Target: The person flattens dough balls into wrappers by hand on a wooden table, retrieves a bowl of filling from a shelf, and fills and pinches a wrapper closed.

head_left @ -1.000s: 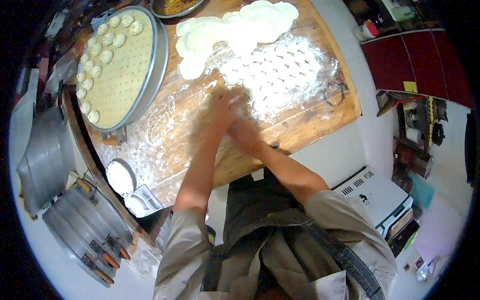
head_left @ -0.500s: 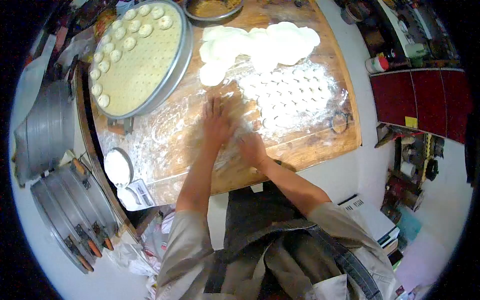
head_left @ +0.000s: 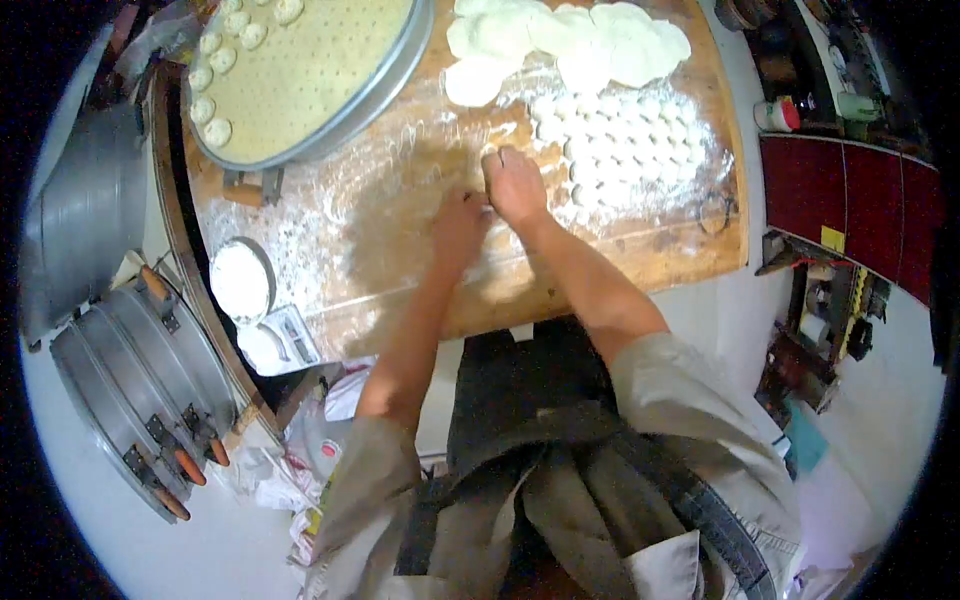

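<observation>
Left of the dough pieces (head_left: 622, 150), the right hand (head_left: 516, 186) is now joining the left hand (head_left: 461, 227) for two-handed work, fingers' grip being indeterminable.

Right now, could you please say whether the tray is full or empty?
The tray is partly filled: buns line one side; the visible rest is bare.

Head-worn cam, wide-angle, fwd & steeply down from above, fairly close to hands (head_left: 515, 188) & tabletop (head_left: 640, 243)
</observation>
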The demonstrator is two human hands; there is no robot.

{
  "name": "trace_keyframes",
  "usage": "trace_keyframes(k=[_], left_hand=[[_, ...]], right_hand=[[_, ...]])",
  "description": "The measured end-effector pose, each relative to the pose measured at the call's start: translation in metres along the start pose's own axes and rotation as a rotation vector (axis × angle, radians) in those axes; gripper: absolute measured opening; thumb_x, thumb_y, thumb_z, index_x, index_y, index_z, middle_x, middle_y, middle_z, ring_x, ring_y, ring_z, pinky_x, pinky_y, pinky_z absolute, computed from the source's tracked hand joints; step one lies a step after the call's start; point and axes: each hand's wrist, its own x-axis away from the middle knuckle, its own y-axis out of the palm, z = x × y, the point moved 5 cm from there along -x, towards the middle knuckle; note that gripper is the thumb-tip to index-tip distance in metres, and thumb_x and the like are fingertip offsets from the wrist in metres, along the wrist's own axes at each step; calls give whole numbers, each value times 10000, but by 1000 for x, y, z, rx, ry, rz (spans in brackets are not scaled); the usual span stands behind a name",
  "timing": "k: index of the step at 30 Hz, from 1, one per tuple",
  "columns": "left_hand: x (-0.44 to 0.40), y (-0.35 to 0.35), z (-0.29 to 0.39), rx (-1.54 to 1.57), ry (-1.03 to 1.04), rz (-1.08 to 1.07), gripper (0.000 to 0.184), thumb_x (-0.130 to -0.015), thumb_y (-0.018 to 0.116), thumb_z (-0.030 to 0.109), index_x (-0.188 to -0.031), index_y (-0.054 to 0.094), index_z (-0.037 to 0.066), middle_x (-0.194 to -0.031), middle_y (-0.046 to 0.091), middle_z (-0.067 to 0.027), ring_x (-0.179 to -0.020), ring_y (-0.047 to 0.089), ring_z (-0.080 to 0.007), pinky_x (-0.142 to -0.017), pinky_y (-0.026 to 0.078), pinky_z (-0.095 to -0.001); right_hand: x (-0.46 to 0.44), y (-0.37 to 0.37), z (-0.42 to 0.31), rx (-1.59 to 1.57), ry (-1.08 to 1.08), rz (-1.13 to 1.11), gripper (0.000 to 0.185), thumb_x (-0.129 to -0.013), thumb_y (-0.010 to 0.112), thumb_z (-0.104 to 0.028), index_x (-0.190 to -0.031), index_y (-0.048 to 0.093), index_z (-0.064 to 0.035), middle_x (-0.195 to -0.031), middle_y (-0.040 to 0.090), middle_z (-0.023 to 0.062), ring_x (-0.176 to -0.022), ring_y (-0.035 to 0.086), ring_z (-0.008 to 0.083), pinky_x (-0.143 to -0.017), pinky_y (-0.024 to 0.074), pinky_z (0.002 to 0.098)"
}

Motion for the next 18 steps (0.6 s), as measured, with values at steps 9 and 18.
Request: trace_keyframes(k=[9,18], left_hand=[[33,0,-43,243,98,141,196,-812,706,146,-986,675,63,-1014,665,-178,-1014,624,-397,-889,495,-509],[15,16,-81,616,-121,-1,262,-807,668,114,-1034,766,28,-1031,713,-222,-912,666,-386,-820,516,-469]], right_hand=[[37,-1,-6,17,-33,99,128,-805,610,-74,-926,647,-90,-875,594,134,-849,633,338,-662,483,479],[77,-3,-7,-1,-100,58,48,-819,609,-94,-859,632,-78,-877,604,154,-845,632,361,-656,478,504]])
